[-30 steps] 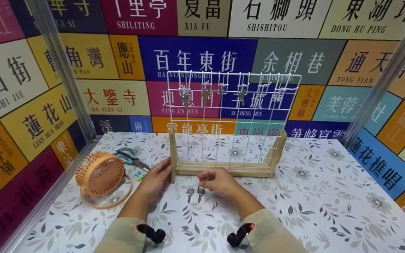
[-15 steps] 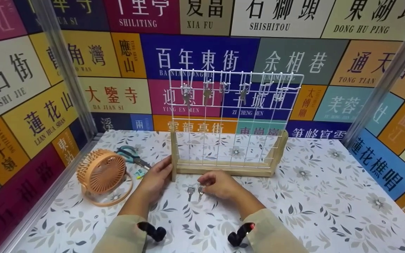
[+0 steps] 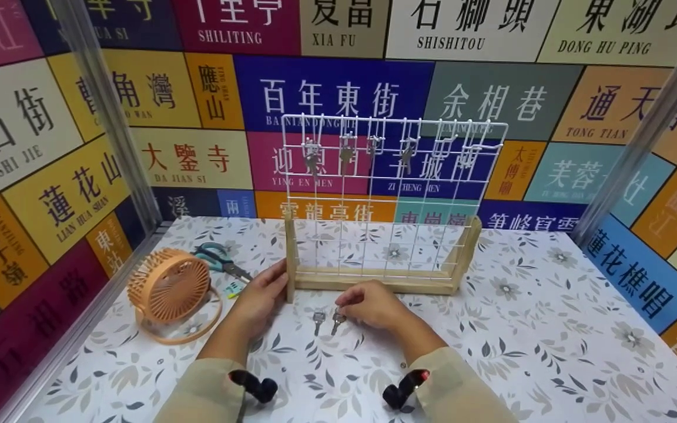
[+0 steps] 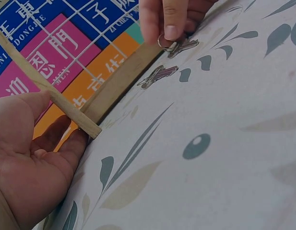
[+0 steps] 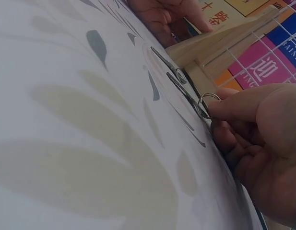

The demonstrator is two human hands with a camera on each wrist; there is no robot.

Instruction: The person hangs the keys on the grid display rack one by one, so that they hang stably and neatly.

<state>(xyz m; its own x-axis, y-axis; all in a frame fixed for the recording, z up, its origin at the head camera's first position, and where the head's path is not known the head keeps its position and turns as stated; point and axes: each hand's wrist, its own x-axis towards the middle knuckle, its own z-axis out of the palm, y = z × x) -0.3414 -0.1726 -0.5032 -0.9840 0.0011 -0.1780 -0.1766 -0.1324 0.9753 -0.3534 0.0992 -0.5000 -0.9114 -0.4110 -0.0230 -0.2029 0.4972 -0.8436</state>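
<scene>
A white wire grid rack (image 3: 379, 235) stands upright in a wooden base. My left hand (image 3: 262, 299) holds its left wooden upright (image 4: 52, 93), thumb on one side and fingers on the other. In front of the base, my right hand (image 3: 369, 305) pinches the metal ring (image 5: 207, 98) of a small set of keys (image 3: 337, 323) between thumb and forefinger. The keys hang low from the ring, close over the tabletop. Beside them on the left lies another set of keys (image 3: 318, 323). In the left wrist view those loose keys (image 4: 159, 76) lie flat on the cloth.
Several keys (image 3: 347, 154) hang from white hooks along the rack's upper part. At the left stand an orange fan (image 3: 174, 291) and teal-handled pliers (image 3: 215, 258), with a small green-yellow packet (image 3: 233, 289) by my left hand. Sign-covered walls surround the floral tabletop (image 3: 550, 346).
My right fingers have closed on the ring of the right-hand keys, and these have shifted slightly to the right. The left hand stays at the rack's upright.
</scene>
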